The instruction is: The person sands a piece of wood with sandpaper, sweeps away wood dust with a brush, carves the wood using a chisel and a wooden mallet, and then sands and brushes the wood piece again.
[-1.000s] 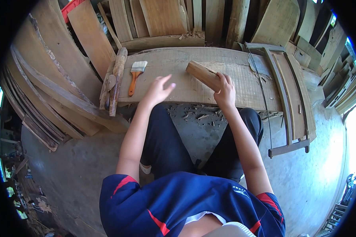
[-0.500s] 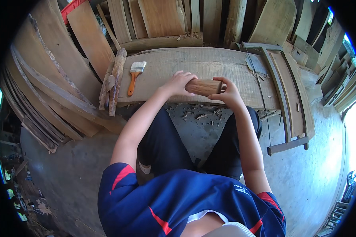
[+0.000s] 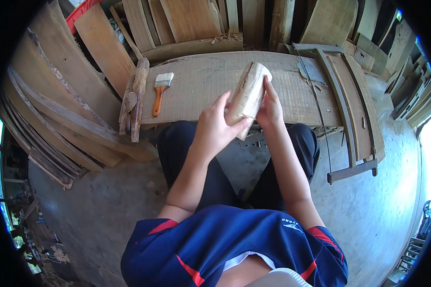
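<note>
I hold a short, pale wood piece [image 3: 249,89] with a rough, split face over the wide plank bench [image 3: 191,81], its top tilted away from me. My left hand [image 3: 215,126] grips its lower end, thumb across the face, while my right hand [image 3: 272,110] holds it along the right side, fingers partly behind it. A paintbrush [image 3: 158,99] with an orange handle and pale bristles lies on the bench left of my hands.
A rough stick [image 3: 139,100] lies at the bench's left end. A wooden frame saw [image 3: 335,95] rests on the right end. Boards [image 3: 98,48] lean around the back and left. Below are my knees and the concrete floor [image 3: 96,215].
The wood piece has been taken into both hands, lifted and turned from lying crosswise to pointing away, now showing a paler face. My left hand has closed around it.
</note>
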Tool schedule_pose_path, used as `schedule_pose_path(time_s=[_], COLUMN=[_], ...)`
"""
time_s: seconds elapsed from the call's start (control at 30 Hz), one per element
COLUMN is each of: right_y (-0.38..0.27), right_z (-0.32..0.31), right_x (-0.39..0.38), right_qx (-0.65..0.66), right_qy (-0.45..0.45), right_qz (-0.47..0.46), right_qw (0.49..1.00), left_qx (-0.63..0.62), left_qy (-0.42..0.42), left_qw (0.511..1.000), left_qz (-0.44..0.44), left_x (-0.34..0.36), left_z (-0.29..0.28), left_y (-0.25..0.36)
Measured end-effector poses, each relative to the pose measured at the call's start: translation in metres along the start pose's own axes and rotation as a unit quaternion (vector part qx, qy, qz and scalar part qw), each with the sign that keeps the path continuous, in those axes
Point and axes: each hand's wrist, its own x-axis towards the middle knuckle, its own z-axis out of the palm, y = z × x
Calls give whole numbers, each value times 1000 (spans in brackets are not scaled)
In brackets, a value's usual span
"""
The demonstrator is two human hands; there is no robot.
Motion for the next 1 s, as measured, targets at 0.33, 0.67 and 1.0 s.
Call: schedule_pose_path(time_s=[0.33,0.67,1.0], right_y=[-13,-5,-6], right_z=[28,59,63], right_x=[-7,-41,-50], right_qx=[-12,108,-73], right_qy=[5,-189,-192], right_qz=[-41,43,-72], right_qw=[999,975,976], left_qx=[-436,-656,-800], left_qy=[-88,-114,-123], left_qw=[889,736,562], left_qz=[-107,-125,-172], left_x=[-37,-39,-42], left_z=[21,12,1], left_y=[17,22,21])
